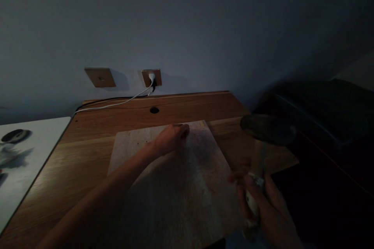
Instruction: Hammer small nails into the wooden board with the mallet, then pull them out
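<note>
In my right hand (267,206) is a hammer (269,128), gripped by its pale, worn handle with the dark head raised over the right side of the table. Slight blur softens the hammer and the fingers around it. My left hand (172,139) rests near the far edge of a pale wooden board (163,194), its fingers pinched together. Whatever those fingers hold, if anything, is too small and dark to make out. Small dark spots show on the board to the left of that hand.
The board lies on a brown wooden table (73,163) with a round cable hole (154,110). White and black cables (117,104) run from a wall socket (151,78) along the back. A white surface (35,155) adjoins at left; a dark bulky object (330,109) stands at right.
</note>
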### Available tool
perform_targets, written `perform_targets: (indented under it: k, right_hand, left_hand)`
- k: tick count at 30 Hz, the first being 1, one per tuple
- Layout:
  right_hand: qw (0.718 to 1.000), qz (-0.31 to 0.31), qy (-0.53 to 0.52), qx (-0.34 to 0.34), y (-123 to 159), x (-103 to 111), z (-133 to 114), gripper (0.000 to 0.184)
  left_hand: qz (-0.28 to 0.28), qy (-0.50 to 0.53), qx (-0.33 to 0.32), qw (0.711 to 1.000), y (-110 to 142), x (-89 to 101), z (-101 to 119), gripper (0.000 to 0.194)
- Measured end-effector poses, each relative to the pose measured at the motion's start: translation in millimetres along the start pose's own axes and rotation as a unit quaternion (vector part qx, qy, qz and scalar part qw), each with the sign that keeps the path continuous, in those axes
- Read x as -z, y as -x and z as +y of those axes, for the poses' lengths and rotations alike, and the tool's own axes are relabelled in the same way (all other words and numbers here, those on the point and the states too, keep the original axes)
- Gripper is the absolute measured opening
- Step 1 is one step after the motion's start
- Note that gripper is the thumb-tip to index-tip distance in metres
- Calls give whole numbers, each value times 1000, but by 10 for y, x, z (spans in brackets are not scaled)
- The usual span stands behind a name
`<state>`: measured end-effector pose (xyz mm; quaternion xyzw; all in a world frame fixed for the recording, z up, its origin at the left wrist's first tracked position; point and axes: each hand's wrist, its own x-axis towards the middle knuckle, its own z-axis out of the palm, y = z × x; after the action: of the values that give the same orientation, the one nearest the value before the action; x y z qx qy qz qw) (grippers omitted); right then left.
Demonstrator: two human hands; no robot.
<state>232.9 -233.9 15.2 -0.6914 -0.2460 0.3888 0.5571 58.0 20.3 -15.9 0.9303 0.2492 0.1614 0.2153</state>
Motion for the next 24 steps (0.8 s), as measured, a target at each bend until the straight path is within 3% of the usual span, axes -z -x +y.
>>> perform_targets:
  k: [3, 6, 15, 24]
  right_hand:
    - [998, -5, 29, -51, -4, 45, 190, 61]
    - [996, -41, 45, -61, 8, -2, 305, 62]
    - [984, -124, 83, -99, -109, 5, 507, 75]
    - [988, -96, 79, -91, -73, -49, 528, 74]
  left_hand:
    - [30, 52, 44, 997, -98, -79, -10, 18]
    - [33, 69, 52, 996, -218, -168, 2, 29]
    - [21, -7, 28, 999, -350, -295, 32, 23]
    - [4, -28, 31, 999, -333, -244, 90, 25]
